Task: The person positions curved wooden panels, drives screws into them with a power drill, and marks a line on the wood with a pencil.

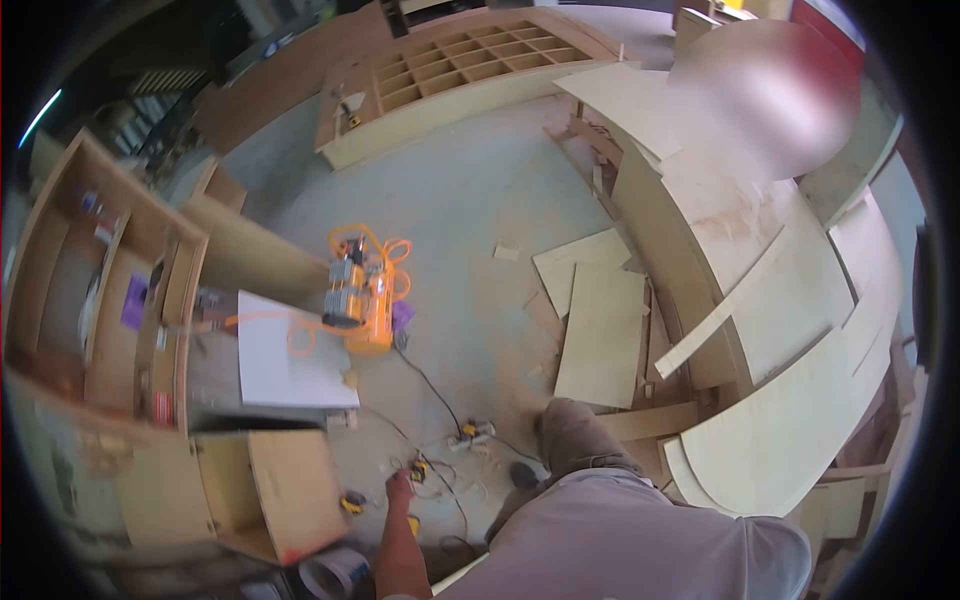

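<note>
My left hand [400, 487] reaches down low over the floor, its fingers closed on a small yellow-and-black thing [418, 469] that looks like a tape measure. Another yellow-and-black tool [352, 502] lies just left of that hand, and a yellow item [414, 523] shows beside the forearm. A power strip with a yellow plug [474, 432] rests on the floor to the right, with black cords running round it. My right hand is out of view; only the right shoulder of my shirt shows.
An orange air compressor [370, 310] with an orange hose stands ahead. Open wooden cabinets [295, 490] are at left, beside a white panel [285, 350]. Cut plywood sheets [600, 340] and a long wooden workbench [740, 220] lie right. A gridded wooden frame [440, 115] lies behind.
</note>
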Demonstrator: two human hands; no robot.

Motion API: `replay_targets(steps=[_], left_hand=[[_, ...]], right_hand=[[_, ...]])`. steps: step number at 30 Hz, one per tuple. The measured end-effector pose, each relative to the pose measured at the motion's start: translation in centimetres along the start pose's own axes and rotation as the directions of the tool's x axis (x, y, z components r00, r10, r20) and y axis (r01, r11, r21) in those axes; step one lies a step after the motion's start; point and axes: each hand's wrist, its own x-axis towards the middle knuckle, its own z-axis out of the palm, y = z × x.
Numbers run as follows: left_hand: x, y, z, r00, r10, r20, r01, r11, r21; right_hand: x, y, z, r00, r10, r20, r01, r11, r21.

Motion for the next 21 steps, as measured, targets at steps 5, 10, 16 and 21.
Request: replay_targets(steps=[5, 10, 16, 21], left_hand=[[13.5, 25.2, 2.7, 0.969, 0.244, -0.044, -0.247, 0.966, -0.073], [25.5, 35.0, 6.7, 0.989, 0.134, 0.061, -0.147, 0.921, 0.362], [29.2, 44.3, 11.3, 0.955, -0.183, 0.235, 0.122, 0.961, 0.249], [38.9, 52.5, 17.9, 0.888, -0.214, 0.406, 0.042, 0.918, 0.394]], right_hand=[[7.8, -11.9, -6.2, 0.996, 0.062, 0.06, -0.066, 0.996, 0.065], [18.5, -25.7, -17.6, 0.981, 0.093, 0.171, -0.109, 0.99, 0.086], [24.0, -42.2, -36.9, 0.995, 0.085, -0.059, -0.074, 0.983, 0.166], [30.8, -52.5, -48.8, 0.891, -0.001, -0.454, 0.219, 0.877, 0.427]])
